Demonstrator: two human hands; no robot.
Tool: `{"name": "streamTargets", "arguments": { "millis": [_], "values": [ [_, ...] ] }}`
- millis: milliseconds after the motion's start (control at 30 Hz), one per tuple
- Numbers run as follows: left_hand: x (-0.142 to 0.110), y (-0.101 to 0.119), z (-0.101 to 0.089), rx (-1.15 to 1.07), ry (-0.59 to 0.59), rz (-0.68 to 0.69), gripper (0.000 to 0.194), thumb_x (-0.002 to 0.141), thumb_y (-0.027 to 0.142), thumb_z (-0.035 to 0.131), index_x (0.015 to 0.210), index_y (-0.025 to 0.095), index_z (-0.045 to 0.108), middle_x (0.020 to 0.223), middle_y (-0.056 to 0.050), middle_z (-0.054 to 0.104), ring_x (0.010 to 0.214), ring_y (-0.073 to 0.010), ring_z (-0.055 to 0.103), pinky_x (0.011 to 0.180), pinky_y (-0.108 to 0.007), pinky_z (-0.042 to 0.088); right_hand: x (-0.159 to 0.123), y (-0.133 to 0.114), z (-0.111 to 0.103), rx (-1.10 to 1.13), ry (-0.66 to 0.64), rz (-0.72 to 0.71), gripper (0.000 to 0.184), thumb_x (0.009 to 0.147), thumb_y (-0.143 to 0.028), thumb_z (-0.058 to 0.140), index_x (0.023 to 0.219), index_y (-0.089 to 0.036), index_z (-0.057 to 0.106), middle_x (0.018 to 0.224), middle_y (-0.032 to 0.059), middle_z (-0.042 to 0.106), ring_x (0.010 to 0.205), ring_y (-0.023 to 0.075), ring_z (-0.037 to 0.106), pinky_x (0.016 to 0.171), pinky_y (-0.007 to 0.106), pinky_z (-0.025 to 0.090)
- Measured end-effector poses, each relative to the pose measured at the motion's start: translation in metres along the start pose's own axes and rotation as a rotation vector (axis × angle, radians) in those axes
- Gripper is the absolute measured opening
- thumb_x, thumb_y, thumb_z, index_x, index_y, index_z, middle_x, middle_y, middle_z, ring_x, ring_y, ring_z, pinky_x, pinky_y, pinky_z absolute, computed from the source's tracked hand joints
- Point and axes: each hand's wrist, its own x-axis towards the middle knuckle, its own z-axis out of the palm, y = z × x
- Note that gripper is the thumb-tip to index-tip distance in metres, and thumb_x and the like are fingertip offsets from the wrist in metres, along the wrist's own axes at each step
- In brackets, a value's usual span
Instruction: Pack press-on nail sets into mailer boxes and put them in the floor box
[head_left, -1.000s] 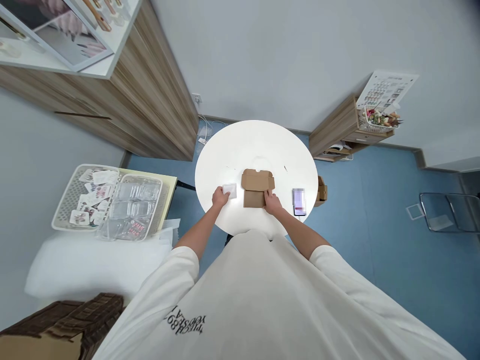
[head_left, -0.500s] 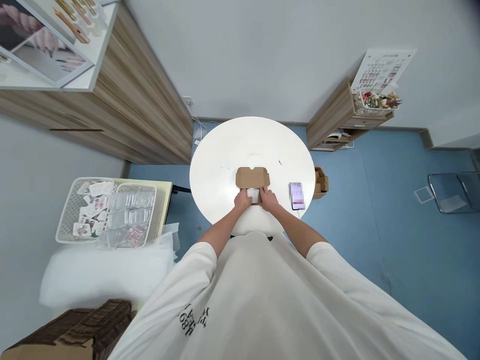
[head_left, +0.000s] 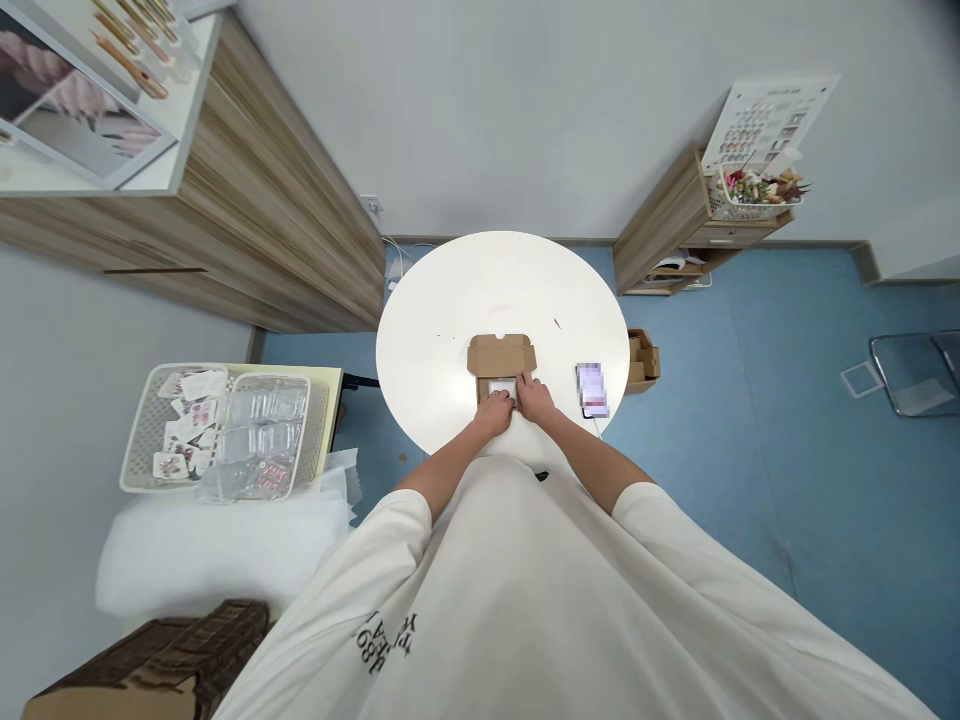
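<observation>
A small brown cardboard box [head_left: 501, 356] lies on the round white table with its lid folded back, away from me. Inside it is a flat white packet [head_left: 502, 386], partly covered by fingers. My left hand [head_left: 493, 412] reaches over the near edge of the box, its bent fingers on the packet. With closed fingers, my right hand [head_left: 535, 398] grips the right side wall of the box. To the right of that hand lies a phone [head_left: 592, 390] with a lit, blurred screen and a cable.
Beyond the hands stretches the round white table [head_left: 502, 280]. Left of it, white baskets [head_left: 139, 440] hold printed cards and clear plastic cases. An open carton [head_left: 642, 362] stands on the floor to the right. A wooden cabinet [head_left: 285, 180] rises at the left.
My left hand has moved from the box's left side to its near edge, fingers now over the packet. The right hand stays at the right side.
</observation>
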Motion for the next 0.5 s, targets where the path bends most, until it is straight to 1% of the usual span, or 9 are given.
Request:
{"name": "streamTargets", "arguments": {
  "millis": [67, 167, 267, 333, 400, 467, 500],
  "values": [
    [0.0, 0.0, 0.003, -0.014, -0.014, 0.026, 0.025, 0.09, 0.02, 0.056, 0.111, 0.022, 0.07, 0.121, -0.013, 0.061, 0.127, -0.0338, 0.053, 0.111, -0.054, 0.037, 0.0, 0.0, -0.001, -0.012, 0.003, -0.008, 0.076, 0.086, -0.027, 0.074, 0.149, -0.016, 0.034, 0.146, 0.02, 0.041, 0.116, 0.031, 0.052, 0.093, 0.039, 0.045],
    [0.001, -0.001, 0.002, -0.029, -0.029, 0.026, 0.023, 0.088, 0.018, 0.059, 0.107, 0.022, 0.071, 0.122, -0.011, 0.063, 0.126, -0.0323, 0.055, 0.113, -0.053, 0.037, -0.001, 0.001, -0.003, -0.017, -0.002, -0.02, 0.079, 0.086, -0.029, 0.073, 0.151, -0.015, 0.031, 0.148, 0.0208, 0.04, 0.117, 0.0316, 0.052, 0.093, 0.039, 0.045],
    [-0.001, -0.006, -0.001, -0.071, -0.038, 0.012, 0.023, 0.087, 0.017, 0.058, 0.105, 0.023, 0.071, 0.12, -0.009, 0.065, 0.122, -0.0304, 0.058, 0.112, -0.049, 0.04, -0.005, 0.003, -0.004, -0.006, -0.007, -0.034, 0.083, 0.086, -0.03, 0.074, 0.154, -0.019, 0.027, 0.153, 0.0205, 0.035, 0.121, 0.032, 0.051, 0.096, 0.04, 0.044],
    [-0.003, -0.012, -0.004, -0.15, -0.017, 0.002, 0.025, 0.087, 0.018, 0.057, 0.108, 0.023, 0.071, 0.12, -0.009, 0.067, 0.119, -0.0289, 0.061, 0.109, -0.045, 0.044, -0.01, 0.006, -0.004, 0.021, 0.014, -0.059, 0.079, 0.087, -0.029, 0.072, 0.153, -0.023, 0.029, 0.156, 0.0185, 0.032, 0.124, 0.0322, 0.049, 0.098, 0.041, 0.044],
    [-0.005, -0.02, -0.009, -0.24, 0.055, -0.033, 0.028, 0.089, 0.018, 0.056, 0.113, 0.025, 0.069, 0.124, -0.008, 0.066, 0.119, -0.0268, 0.062, 0.107, -0.04, 0.047, -0.015, 0.01, -0.003, 0.091, 0.086, -0.06, 0.065, 0.091, -0.028, 0.064, 0.149, -0.024, 0.037, 0.156, 0.0164, 0.033, 0.126, 0.0317, 0.048, 0.099, 0.042, 0.044],
    [-0.006, -0.03, -0.017, -0.303, 0.199, -0.118, 0.03, 0.092, 0.018, 0.052, 0.117, 0.025, 0.065, 0.127, -0.008, 0.065, 0.121, -0.0251, 0.061, 0.106, -0.038, 0.047, -0.016, 0.016, -0.003, 0.22, 0.201, 0.006, 0.052, 0.095, -0.028, 0.055, 0.145, -0.022, 0.043, 0.153, 0.0161, 0.037, 0.126, 0.0307, 0.048, 0.1, 0.042, 0.045],
    [-0.005, -0.035, -0.023, -0.327, 0.291, -0.182, 0.031, 0.093, 0.018, 0.049, 0.119, 0.025, 0.063, 0.128, -0.008, 0.064, 0.122, -0.0244, 0.06, 0.107, -0.038, 0.047, -0.014, 0.019, -0.004, 0.304, 0.256, 0.063, 0.05, 0.096, -0.028, 0.051, 0.145, -0.02, 0.044, 0.151, 0.0166, 0.04, 0.126, 0.0299, 0.05, 0.101, 0.042, 0.046]
  ]
}}
